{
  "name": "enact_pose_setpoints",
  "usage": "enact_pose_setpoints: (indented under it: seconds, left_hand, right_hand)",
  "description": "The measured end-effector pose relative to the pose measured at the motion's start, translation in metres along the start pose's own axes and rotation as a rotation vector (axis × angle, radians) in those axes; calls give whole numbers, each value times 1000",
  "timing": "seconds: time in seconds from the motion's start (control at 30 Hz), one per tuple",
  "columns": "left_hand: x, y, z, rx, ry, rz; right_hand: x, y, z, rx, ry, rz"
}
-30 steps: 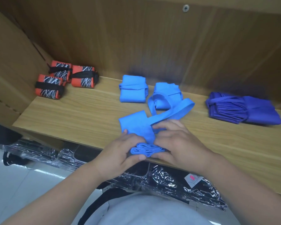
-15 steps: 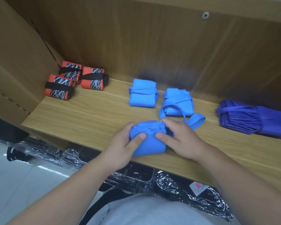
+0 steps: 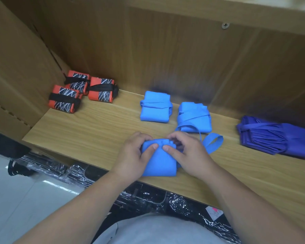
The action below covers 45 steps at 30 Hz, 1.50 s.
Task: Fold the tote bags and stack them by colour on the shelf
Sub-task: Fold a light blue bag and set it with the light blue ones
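Since a second ago the light-blue tote bag (image 3: 159, 163) has gone from a long strip to a compact square at the front edge of the shelf (image 3: 88, 132), its strap loop (image 3: 214, 141) trailing right. The left grip (image 3: 131, 156) and right grip (image 3: 189, 154) both clasp it, thumbs nearly meeting on top. A white tag (image 3: 214, 211) below bears pink marks, too small to read.
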<state>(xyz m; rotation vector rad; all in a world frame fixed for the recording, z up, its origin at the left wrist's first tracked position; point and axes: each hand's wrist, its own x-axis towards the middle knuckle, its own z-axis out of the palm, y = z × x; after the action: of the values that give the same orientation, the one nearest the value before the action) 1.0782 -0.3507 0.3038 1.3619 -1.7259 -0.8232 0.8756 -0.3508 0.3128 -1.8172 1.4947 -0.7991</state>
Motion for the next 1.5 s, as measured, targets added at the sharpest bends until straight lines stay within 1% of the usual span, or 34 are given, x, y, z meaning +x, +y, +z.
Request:
enact_pose_setpoints:
  seconds: [0.07, 0.13, 0.27, 0.37, 0.43, 0.5, 0.53, 0.63, 0.7, 0.83, 0.93, 1.0, 1.13, 1.23, 1.3, 1.37, 1.5]
  left_hand:
    - [2, -9, 3, 47, -1, 28]
    - [5, -12, 4, 87, -8, 3]
    - [7, -15, 7, 206, 43, -15]
    - [8, -13, 8, 291, 51, 10]
    - [10, -9, 5, 279, 71, -4]
    - [5, -3, 2, 205, 75, -62]
    - [0, -1, 1, 213, 55, -79]
    - [-15, 2, 4, 450, -62, -52]
    - [-15, -1, 5, 508, -93, -59]
    - [-3, 0, -1, 491, -152, -70]
    - [-1, 1, -3, 395, -189, -78]
    - [-4, -1, -4, 255, -192, -108]
    - [-10, 14, -6, -219, -134, -323]
    - [-7, 35, -6, -453, -9, -474]
    - [-4, 46, -4, -533, 25, -535]
    - [-2, 51, -3, -561, 56, -556]
    - [4, 62, -3, -588, 71, -520]
  right_hand:
    - [2, 2, 5, -31, 11, -8]
    - [6, 2, 8, -56, 36, 3]
    - [13, 3, 9, -117, 58, -22]
    - [16, -1, 10, -156, 63, -28]
    - [17, -4, 11, -196, 63, -20]
    - [18, -5, 13, -226, 66, -6]
    - [17, -5, 14, -225, 74, 11]
    - [16, -6, 17, -213, 101, 57]
    - [17, -7, 16, -203, 90, 72]
    - [20, -8, 9, -287, -76, 91]
    - [19, -7, 5, -320, -137, 62]
    - [17, -6, 4, -284, -134, 31]
    - [8, -14, 4, -29, -85, -33]
    - [3, -26, 6, 125, -18, -53]
    - [1, -30, 4, 177, -5, -33]
    - [-2, -30, 0, 171, -1, -38]
    - [-6, -28, -8, 179, 13, 32]
